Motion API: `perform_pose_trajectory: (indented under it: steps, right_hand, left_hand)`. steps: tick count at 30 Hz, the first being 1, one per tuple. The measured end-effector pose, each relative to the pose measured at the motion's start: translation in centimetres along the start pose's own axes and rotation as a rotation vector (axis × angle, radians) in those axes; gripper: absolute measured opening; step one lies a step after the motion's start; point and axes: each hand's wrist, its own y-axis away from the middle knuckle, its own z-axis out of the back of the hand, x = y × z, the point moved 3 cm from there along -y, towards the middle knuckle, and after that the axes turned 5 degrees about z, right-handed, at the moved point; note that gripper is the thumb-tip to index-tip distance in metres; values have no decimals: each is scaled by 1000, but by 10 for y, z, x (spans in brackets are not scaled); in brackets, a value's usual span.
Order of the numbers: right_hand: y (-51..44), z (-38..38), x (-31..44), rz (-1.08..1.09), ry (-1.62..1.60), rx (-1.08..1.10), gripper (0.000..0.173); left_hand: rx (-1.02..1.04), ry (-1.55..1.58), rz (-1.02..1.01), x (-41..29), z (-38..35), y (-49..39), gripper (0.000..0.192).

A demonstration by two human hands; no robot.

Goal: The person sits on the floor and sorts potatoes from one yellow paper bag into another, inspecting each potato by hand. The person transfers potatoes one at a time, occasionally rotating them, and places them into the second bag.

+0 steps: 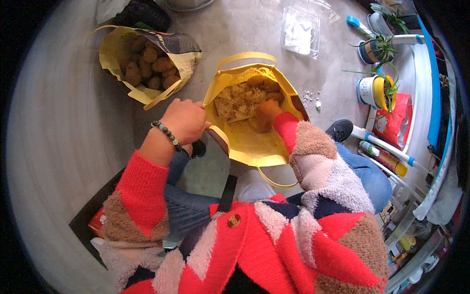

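Observation:
A yellow-lined bag (257, 150) stands with its mouth spread before me, one strap handle arching over the far rim and another hanging at the near side. My left hand (185, 121), with a beaded bracelet at the wrist, grips the bag's left rim. Down inside the bag, my right hand (270, 110) reaches among brown potatoes (271, 86). Its fingers are partly hidden, and whether they hold a potato is unclear. Beside these potatoes, a flat tan slab (235, 104) with a rough, dirt-coloured surface leans in the bag.
Left of it, a second bag (141, 94) lies tipped, full of potatoes (150, 66). A clear plastic box (300, 32) with white contents and white crumbs (311, 99) are on the floor. Potted plants (378, 51), a white pipe rack (385, 145) and a red packet (394, 119) stand right.

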Motion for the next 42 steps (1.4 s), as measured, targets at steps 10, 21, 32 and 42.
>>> perform_pose_trajectory:
  steps: [10, 21, 32, 42]
  right_hand:
    - [4, -16, 1, 112, -21, 317, 51]
    - [127, 101, 16, 150, -1041, 49, 48]
    - [144, 200, 17, 240, -1384, -96, 57]
    - [88, 107, 17, 395, -1971, -105, 46]
  left_hand:
    - [116, -11, 38, -7, -2, -3, 33]
    - [129, 14, 111, -6, -3, -7, 29]
    - [79, 65, 157, -1, -3, -7, 30]
    - [105, 49, 131, -3, -1, -7, 34]
